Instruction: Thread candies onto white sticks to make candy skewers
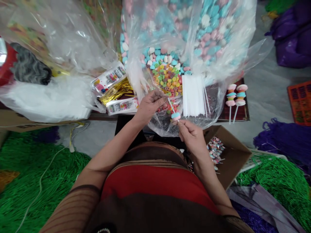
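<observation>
In the middle, my right hand (191, 134) is closed on the lower end of a white stick (171, 104). Pink and blue candies (176, 116) are threaded low on it, just above my fingertips. My left hand (152, 105) is pinched at the stick's upper tip; whatever lies between thumb and finger is hidden. Behind the hands is a pile of small colourful ring candies (167, 77). Pink, blue and white candies (160, 53) spill from a clear plastic bag (170, 22). A bundle of white sticks (193, 95) lies right of the rings.
Two finished-looking candy skewers (232, 95) rest at the table's right edge. Below it stands a cardboard box (233, 155) with wrapped skewers inside. Gold twist ties (116, 92) and printed packets (110, 77) lie left. Green strands (46, 161) cover the floor at both sides.
</observation>
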`<state>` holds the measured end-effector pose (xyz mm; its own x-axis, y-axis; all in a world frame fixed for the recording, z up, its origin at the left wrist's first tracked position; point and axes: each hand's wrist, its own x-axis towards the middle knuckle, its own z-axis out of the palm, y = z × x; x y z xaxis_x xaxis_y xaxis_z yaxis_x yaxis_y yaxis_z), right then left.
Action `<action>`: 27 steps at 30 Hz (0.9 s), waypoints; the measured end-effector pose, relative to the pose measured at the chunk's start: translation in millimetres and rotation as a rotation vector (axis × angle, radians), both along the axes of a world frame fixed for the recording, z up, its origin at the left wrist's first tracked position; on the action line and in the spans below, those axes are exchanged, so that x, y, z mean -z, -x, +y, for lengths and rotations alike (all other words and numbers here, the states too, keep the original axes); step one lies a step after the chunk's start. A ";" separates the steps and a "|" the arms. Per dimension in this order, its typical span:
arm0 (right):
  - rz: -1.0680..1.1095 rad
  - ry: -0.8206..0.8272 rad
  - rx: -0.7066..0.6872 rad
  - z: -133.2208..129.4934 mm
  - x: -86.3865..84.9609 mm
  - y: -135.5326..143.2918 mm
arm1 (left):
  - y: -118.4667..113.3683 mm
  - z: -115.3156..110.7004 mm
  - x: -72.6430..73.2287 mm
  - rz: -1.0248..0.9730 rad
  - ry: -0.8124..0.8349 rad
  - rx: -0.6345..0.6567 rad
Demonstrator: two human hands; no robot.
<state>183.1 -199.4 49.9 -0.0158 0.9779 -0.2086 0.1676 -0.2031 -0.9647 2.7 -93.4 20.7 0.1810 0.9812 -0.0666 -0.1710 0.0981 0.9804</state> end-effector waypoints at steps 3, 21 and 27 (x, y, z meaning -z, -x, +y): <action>-0.025 0.024 -0.023 -1.6 -1.4 -1.0 | -3.3 -4.0 1.2 0.022 -0.087 -0.031; 0.019 0.037 0.039 -0.5 8.7 2.0 | -7.0 -30.3 -6.2 0.446 -0.517 0.204; 0.216 0.018 0.177 -0.5 19.8 -4.0 | 5.2 11.2 -22.8 0.978 -0.681 0.190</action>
<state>187.0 -200.0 30.1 0.1092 0.9654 -0.2367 -0.0815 -0.2287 -0.9701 -2.5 -82.3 43.5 0.4887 0.8313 0.2647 0.6336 -0.5467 0.5474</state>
